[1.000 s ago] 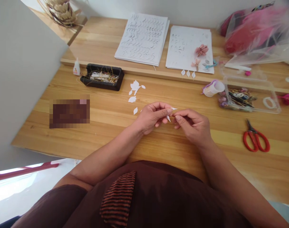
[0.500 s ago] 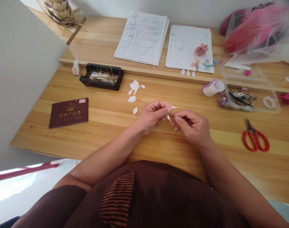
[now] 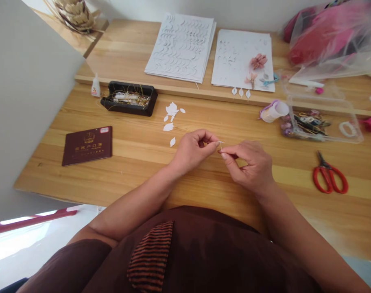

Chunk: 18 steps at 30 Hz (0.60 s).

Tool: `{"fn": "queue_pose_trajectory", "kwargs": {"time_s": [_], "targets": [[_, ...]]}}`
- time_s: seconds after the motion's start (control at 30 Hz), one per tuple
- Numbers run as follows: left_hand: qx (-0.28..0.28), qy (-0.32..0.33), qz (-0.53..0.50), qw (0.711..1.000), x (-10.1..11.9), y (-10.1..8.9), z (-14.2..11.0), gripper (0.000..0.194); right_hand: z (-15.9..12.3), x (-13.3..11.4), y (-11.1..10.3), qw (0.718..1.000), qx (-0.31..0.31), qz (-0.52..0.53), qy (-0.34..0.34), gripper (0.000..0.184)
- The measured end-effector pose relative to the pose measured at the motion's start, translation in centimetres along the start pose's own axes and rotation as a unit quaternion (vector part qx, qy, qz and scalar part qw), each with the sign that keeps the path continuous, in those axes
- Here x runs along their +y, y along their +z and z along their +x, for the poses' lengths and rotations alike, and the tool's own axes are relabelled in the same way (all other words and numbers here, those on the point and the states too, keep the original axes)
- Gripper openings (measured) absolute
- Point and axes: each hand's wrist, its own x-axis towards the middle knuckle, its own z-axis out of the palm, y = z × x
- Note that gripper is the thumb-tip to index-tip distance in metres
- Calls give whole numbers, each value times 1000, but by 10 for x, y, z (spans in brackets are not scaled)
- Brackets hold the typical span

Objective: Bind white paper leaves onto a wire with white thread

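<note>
Over the middle of the table my left hand [image 3: 194, 150] is closed, thumb and forefinger pinching a small white paper leaf [image 3: 222, 142], seen nearly edge-on. My right hand [image 3: 249, 165] is closed just beside it, its fingertips pinching a thin pale wire [image 3: 221, 147] that rises to the leaf. Whether the wire is fixed to the leaf I cannot tell. Several white paper leaves [image 3: 172, 109] lie on the table beyond my left hand, with one single leaf [image 3: 172, 142] nearest to it.
Red-handled scissors [image 3: 329, 175] lie at right. Behind them are a clear box [image 3: 353, 140] of small parts and a white spool [image 3: 275, 112]. A black tray [image 3: 149, 108], glue bottle [image 3: 95, 87] and maroon booklet [image 3: 87, 145] are at left. Paper sheets [image 3: 181, 47] lie on the raised ledge.
The white leaf between my hands has turned, and the part hanging below my left fingertips no longer shows. My right hand has tilted, and the wire at its fingertips now shows.
</note>
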Motion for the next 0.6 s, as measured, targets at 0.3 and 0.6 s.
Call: {"fn": "queue_pose_trajectory", "kwargs": {"time_s": [0.3, 0.6], "targets": [[-122, -48, 15, 991, 1, -2, -3, 12, 4, 4, -11, 997, 20, 2, 71, 12], [-145, -102, -131, 975, 7, -3, -3, 20, 4, 16, -4, 976, 4, 123, 178, 8]]}}
